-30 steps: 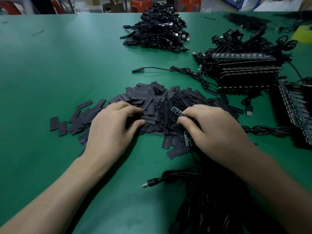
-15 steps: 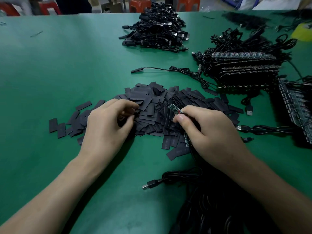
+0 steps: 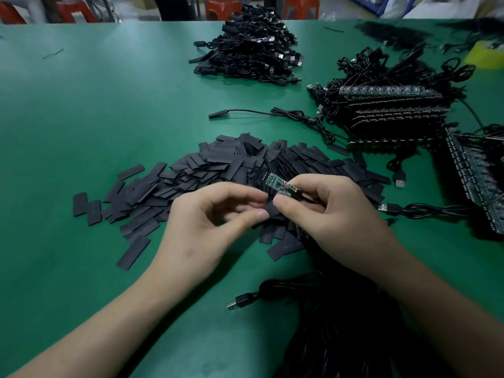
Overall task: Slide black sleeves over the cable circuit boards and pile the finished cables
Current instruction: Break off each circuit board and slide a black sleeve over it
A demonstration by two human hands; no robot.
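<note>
While the green bench [image 3: 109,105] meets two orange stools [image 3: 221,6] at its far edge, one finished cable pile [image 3: 245,53] sits near that edge, one sleeve heap [image 3: 218,170] mid-bench, where the left hand [image 3: 201,227] pinches one sleeve [image 3: 272,211] and the right hand [image 3: 335,214] one circuit board [image 3: 278,184].

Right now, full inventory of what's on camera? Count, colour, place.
table: one, green, fills the view
loose sleeves: big heap, black, table centre
single sleeve: one, black, pinched in left hand
circuit board: one, green, on a cable end, in right hand
far cable pile: one, black, far centre
lone cable: one, black, beyond the sleeve heap
board stack: one, black and green, tangled with cables, right
board row: one, green, right edge
cable bundle: one, black, near edge by right arm
stools: several, red-orange, behind the table
left hand: one, centre, pinches the sleeve
right hand: one, centre, holds the board
</note>
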